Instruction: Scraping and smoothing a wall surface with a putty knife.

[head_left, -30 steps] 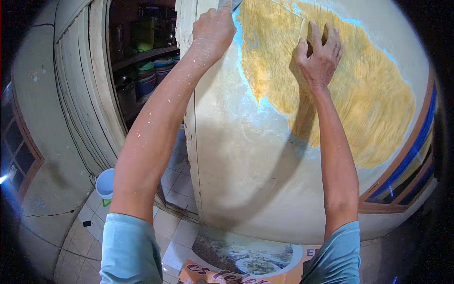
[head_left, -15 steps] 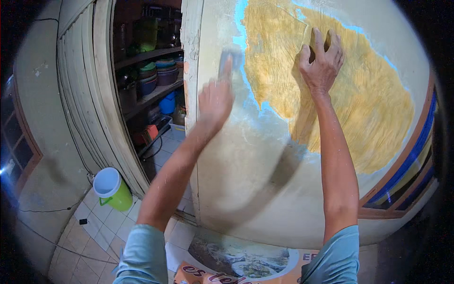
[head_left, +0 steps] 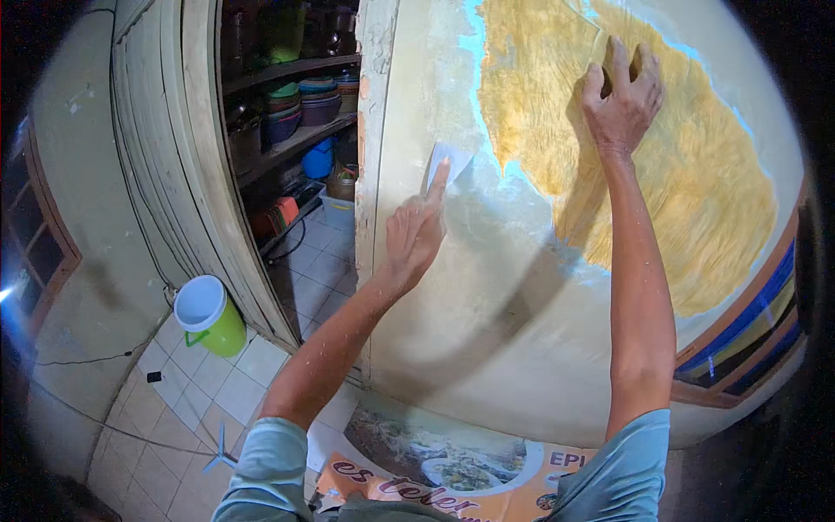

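Pale wall (head_left: 417, 96): left hand (head_left: 414, 237), forefinger straight along a flat grey blade (head_left: 459, 160), other fingers curled, handle hidden. Blade points upward, just left of the yellow patch's (head_left: 539, 96) ragged blue edge; this hand is nearer that edge. Right hand (head_left: 624, 104), fingers spread and bent, lies over the patch.

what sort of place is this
Probably a home, perhaps with a small food business: there are shelves of stacked tubs, a tiled floor and a banner that seems to picture food.
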Tool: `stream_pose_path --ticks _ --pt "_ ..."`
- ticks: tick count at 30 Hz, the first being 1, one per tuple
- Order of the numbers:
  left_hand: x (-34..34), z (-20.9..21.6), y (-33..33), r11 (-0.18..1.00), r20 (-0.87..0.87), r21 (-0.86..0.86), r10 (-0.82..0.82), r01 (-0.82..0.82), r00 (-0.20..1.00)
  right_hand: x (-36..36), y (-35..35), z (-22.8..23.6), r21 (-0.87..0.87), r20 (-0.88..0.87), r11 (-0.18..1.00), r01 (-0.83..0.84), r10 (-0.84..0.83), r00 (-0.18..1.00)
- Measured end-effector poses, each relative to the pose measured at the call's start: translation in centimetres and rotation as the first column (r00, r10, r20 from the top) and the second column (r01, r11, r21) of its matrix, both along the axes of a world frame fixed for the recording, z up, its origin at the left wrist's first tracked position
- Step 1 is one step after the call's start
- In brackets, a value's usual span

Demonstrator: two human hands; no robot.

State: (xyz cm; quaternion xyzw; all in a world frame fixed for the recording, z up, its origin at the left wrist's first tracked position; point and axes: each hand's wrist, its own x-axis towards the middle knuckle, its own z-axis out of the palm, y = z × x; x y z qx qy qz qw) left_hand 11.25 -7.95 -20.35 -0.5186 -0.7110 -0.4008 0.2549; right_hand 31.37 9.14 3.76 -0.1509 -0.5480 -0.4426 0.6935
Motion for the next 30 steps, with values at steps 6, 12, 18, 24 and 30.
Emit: stream_pose_path --ticks 6,12,18,24,30 --pt "-0.7 15.1 1.7 0.984 -0.099 0.158 0.093 -0.077 0.991 0.2 0.2 -0.3 -0.010 0.018 1.000 0.023 -0.023 1.000" --pt "-0.6 14.2 3.2 0.953 -0.156 0.301 0.083 -0.033 0.984 -0.3 -0.8 -1.0 -0.022 0.166 0.998 0.054 -0.050 0.985" --pt "-0.2 1.7 1.7 0.988 -0.101 0.152 -0.016 0.031 0.995 -0.9 -3.2 -1.4 0.003 0.600 0.978 0.207 -0.168 0.782" --pt "-1.8 12.4 2.2 0.971 -0.100 0.234 0.081 -0.056 0.992 -0.7 -2.5 -1.9 -0.021 0.527 0.987 0.157 -0.123 0.841" --pt "-4.3 22.3 2.8 0.881 -0.234 0.473 0.097 0.026 0.967 -1.3 -2.3 -1.9 -0.013 0.478 0.994 0.112 -0.092 0.873"
